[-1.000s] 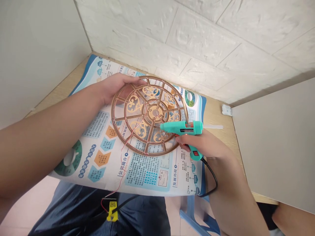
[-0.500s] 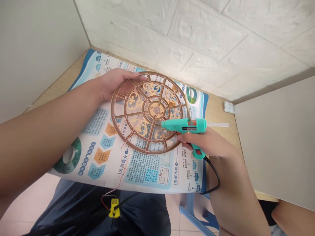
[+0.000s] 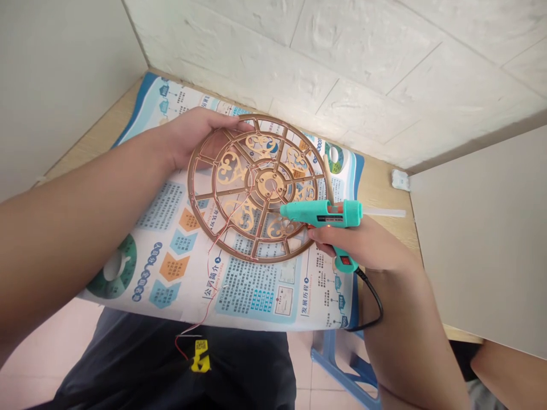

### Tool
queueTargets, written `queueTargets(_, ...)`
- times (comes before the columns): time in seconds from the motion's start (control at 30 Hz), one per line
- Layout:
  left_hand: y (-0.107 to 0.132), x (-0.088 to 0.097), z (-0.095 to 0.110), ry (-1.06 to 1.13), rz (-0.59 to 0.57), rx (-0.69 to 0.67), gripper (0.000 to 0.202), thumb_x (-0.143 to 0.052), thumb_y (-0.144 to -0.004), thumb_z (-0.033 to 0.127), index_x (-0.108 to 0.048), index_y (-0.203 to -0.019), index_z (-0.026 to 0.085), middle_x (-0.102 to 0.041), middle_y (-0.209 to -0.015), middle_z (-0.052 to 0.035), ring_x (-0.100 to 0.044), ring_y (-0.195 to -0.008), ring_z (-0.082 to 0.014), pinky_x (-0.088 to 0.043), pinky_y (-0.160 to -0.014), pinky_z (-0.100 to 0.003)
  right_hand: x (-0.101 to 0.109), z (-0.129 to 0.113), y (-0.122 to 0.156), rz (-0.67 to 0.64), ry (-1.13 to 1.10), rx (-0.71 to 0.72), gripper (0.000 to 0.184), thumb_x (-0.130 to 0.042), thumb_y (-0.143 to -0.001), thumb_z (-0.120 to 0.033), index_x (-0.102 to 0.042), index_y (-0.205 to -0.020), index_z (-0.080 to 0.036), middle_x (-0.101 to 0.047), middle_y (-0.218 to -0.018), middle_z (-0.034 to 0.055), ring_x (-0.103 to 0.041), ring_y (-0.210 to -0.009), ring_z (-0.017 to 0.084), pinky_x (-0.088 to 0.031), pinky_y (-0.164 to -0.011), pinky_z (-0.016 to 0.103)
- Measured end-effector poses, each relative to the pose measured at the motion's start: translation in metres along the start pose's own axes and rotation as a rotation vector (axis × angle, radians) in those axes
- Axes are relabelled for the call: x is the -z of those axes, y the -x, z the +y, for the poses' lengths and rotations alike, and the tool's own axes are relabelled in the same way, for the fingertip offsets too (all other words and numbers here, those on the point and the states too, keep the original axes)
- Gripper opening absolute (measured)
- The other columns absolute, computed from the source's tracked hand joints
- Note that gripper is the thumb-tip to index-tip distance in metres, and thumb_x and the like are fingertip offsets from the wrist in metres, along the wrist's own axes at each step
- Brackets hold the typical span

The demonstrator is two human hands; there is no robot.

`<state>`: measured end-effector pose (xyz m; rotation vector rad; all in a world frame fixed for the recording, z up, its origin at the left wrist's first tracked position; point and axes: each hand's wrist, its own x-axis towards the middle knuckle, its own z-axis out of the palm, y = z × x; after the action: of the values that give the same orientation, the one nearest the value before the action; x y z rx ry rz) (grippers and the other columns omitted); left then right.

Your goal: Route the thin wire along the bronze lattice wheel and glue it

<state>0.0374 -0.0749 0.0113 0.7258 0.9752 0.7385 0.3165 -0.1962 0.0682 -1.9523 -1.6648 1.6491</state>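
Note:
My left hand (image 3: 200,134) grips the upper-left rim of a round bronze-coloured openwork frame (image 3: 221,192), tilted above the printed sheet. Scrollwork panels fill several of its gaps, and a ring sits at its centre. Thin red and white wires (image 3: 231,219) run across the frame and hang down past the sheet's near edge. In my right hand (image 3: 354,242) is a teal hot glue gun (image 3: 316,212), its nozzle pointing left at the frame near the hub. A clear glue stick (image 3: 384,212) sticks out of its back. Whether the nozzle touches the frame I cannot tell.
A large printed sheet (image 3: 171,307) covers the wooden table (image 3: 380,199). A white box-shaped piece (image 3: 400,180) lies at the right. A black cord (image 3: 376,296) trails from the glue gun. Panels stand on both sides, with a tiled wall behind. Below is a blue stool (image 3: 337,364).
The view has shifted slightly. The frame and glue gun keep nearly the same places relative to each other, and both hands keep their hold.

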Motion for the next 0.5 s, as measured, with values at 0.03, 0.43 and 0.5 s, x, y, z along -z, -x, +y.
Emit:
queueTargets(0.03,0.0004,-0.0010,0.0003,0.015,0.012,0.005,0.036,-0.053,-0.102,0.027,-0.064,-0.130,0.007,-0.075,-0.115,-0.0110,-0.070,-0.117,-0.0294,-0.043,-0.119,-0.054,-0.0002,0.0001,-0.0002,0.004,0.002,0.005,0.050,-0.069,-0.080,-0.037,-0.074,-0.129,-0.028,-0.051,-0.058,-0.0036,-0.039,-0.049,0.011,-0.031,-0.039,0.021)
queueTargets(0.43,0.0033,-0.0080,0.0011,0.076,0.041,0.011,0.024,-0.050,-0.101,0.021,-0.071,-0.097,0.011,-0.078,-0.087,-0.0070,-0.073,-0.075,-0.0198,-0.041,-0.119,-0.056,-0.0007,0.0051,-0.0024,-0.008,0.004,0.025,0.032,-0.067,-0.080,-0.037,-0.076,-0.108,-0.024,-0.051,-0.058,-0.0033,-0.043,-0.049,0.012,-0.034,-0.037,0.022)
queueTargets(0.5,0.0032,-0.0078,0.0010,0.061,0.035,0.014,0.023,-0.050,-0.102,0.022,-0.070,-0.099,0.011,-0.077,-0.089,-0.0066,-0.073,-0.077,-0.0198,-0.044,-0.115,-0.056,-0.0004,0.0045,-0.0018,-0.014,0.006,0.027,0.029,-0.068,-0.080,-0.038,-0.076,-0.104,-0.024,-0.050,-0.057,-0.0033,-0.043,-0.048,0.012,-0.033,-0.037,0.022)
